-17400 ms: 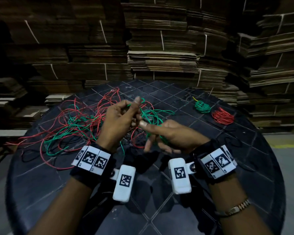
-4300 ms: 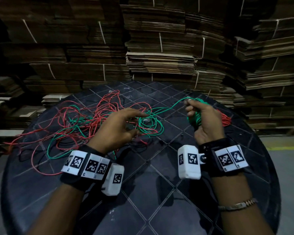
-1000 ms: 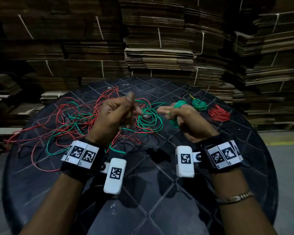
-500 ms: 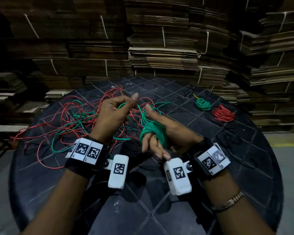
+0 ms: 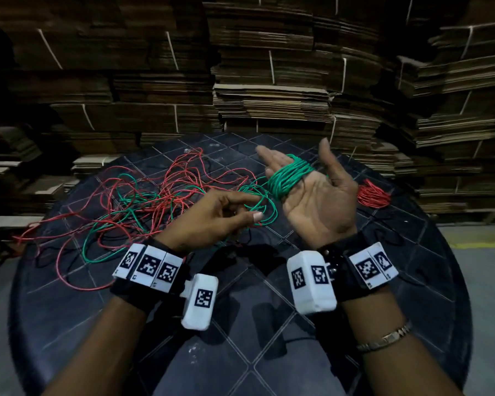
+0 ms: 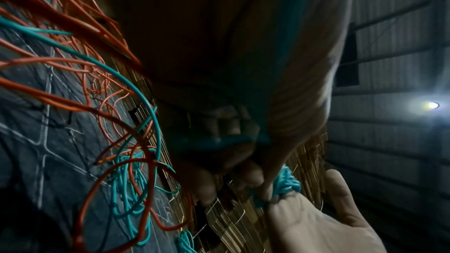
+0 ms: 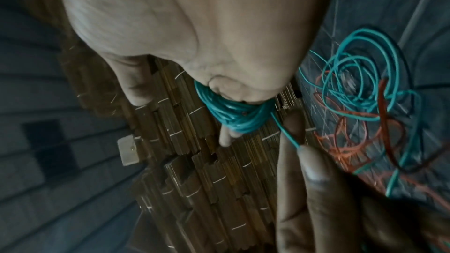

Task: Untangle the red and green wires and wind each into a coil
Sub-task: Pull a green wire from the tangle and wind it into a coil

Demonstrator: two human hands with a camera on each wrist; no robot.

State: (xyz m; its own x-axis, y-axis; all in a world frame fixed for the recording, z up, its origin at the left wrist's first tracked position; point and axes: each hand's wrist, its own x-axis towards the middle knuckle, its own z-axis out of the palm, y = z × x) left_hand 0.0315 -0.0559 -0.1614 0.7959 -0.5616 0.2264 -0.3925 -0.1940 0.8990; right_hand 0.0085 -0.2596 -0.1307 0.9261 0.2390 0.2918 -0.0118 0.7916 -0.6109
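Note:
My right hand (image 5: 292, 155) is held palm up over the black round table (image 5: 269, 352), fingers straight. A green coil (image 5: 287, 178) is wound round those fingers; the right wrist view also shows this green coil (image 7: 233, 114). Just left of it, my left hand (image 5: 255, 207) pinches the green wire (image 7: 287, 136) that runs off the coil. The left wrist view shows my left fingertips (image 6: 268, 189) against the green coil (image 6: 287, 182). A loose tangle of red and green wires (image 5: 155, 201) spreads over the table's left half.
A wound red coil (image 5: 373, 194) lies on the table to the right of my right hand. Strapped stacks of flattened cardboard (image 5: 269, 104) rise close behind the table. The near half of the table (image 5: 397, 324) holds no wires.
My right hand has turned palm up and moved up and to the right with the green coil on its fingers. My left hand has dropped lower and still pinches the green wire.

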